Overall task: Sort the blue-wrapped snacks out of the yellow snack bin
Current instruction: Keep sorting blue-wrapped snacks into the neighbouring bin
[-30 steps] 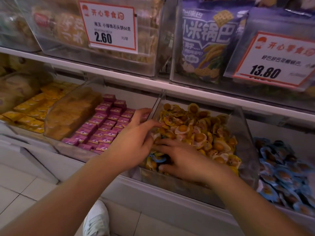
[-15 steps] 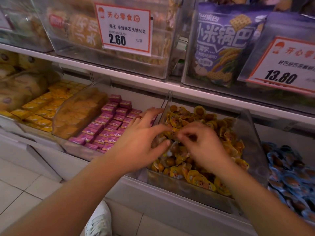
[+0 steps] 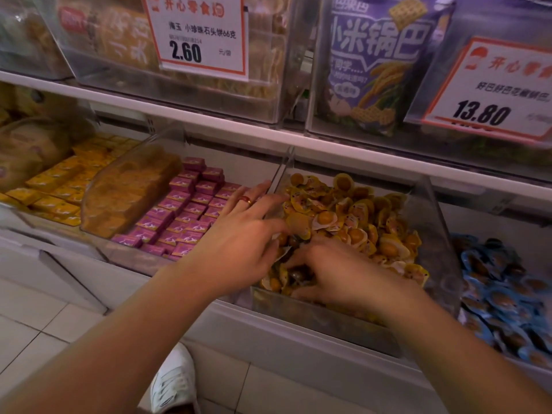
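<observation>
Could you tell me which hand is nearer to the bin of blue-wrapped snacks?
Right. The right hand digs nearest the blue-wrapped snacks; the left hand lies farther left.

Pink boxes (image 3: 191, 216) in bin, yellow boxes (image 3: 56, 186) left, 2.60 tag (image 3: 197, 34), purple bag (image 3: 376, 64), white shoe (image 3: 173, 383)

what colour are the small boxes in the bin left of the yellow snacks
Purple-pink, with a pale mark on top. The small boxes show best in the head view, the only view, beside the left hand.

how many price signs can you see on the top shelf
2. The 2.60 price sign hangs on the clear upper bin at left of centre; the 13.80 price sign is on the upper bin at far right, partly cut off by the frame edge. Others may lie outside the view.
</observation>
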Available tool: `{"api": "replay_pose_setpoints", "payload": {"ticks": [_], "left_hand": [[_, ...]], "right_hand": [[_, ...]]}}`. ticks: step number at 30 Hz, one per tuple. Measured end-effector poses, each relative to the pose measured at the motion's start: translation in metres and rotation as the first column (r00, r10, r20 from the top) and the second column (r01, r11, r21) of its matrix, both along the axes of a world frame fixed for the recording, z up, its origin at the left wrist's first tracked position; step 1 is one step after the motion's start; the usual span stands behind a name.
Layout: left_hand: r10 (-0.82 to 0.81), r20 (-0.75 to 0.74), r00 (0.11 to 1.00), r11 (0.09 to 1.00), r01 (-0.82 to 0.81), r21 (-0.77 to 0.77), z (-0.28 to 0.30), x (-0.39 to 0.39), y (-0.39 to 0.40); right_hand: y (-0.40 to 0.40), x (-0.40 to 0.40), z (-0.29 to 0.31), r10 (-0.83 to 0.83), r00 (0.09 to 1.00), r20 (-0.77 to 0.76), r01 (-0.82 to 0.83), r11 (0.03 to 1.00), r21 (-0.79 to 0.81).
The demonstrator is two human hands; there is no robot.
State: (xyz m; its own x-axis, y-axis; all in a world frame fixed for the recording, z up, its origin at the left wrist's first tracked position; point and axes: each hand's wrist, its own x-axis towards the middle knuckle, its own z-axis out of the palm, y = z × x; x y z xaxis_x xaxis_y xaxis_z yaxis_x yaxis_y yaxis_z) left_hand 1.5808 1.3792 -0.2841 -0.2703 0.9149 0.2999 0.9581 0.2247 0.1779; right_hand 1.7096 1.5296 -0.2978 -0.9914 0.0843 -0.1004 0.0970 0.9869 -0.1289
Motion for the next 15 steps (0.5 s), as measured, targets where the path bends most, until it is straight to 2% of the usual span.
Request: {"api": "replay_pose_setpoints", "payload": {"ticks": [3, 6, 8, 9, 11, 13, 15], "left_hand": [[-0.027, -0.037, 0.999, 0.999, 0.028, 0.041, 0.003, 0.002, 0.001], [-0.104, -0.091, 0.990, 0.980, 0.118, 0.163, 0.007, 0.011, 0.007], [-0.200, -0.018, 0.980, 0.961, 0.200, 0.194, 0.010, 0.025, 0.013], [-0.247, 0.076, 0.966, 0.959, 0.233, 0.159, 0.009, 0.033, 0.016], [-0.248, 0.251, 0.936, 0.965, 0.261, -0.019, 0.002, 0.046, 0.023], [-0.145, 0.315, 0.938, 0.943, 0.227, -0.242, -0.006, 0.051, 0.032], [-0.048, 0.349, 0.936, 0.920, 0.177, -0.348, -0.008, 0.051, 0.039]], "right_hand": [[0.013, 0.010, 0.010, -0.106, 0.994, -0.006, 0.104, 0.985, -0.139], [0.032, 0.026, 0.020, -0.227, 0.974, -0.022, 0.225, 0.971, -0.084], [0.042, 0.035, 0.025, -0.279, 0.960, -0.017, 0.279, 0.960, 0.005], [0.044, 0.038, 0.027, -0.283, 0.959, -0.022, 0.284, 0.958, 0.049], [0.043, 0.043, 0.031, -0.262, 0.964, -0.037, 0.264, 0.963, 0.051], [0.037, 0.046, 0.035, -0.230, 0.972, -0.051, 0.229, 0.973, -0.024], [0.031, 0.048, 0.036, -0.191, 0.980, -0.049, 0.187, 0.979, -0.077]]}}
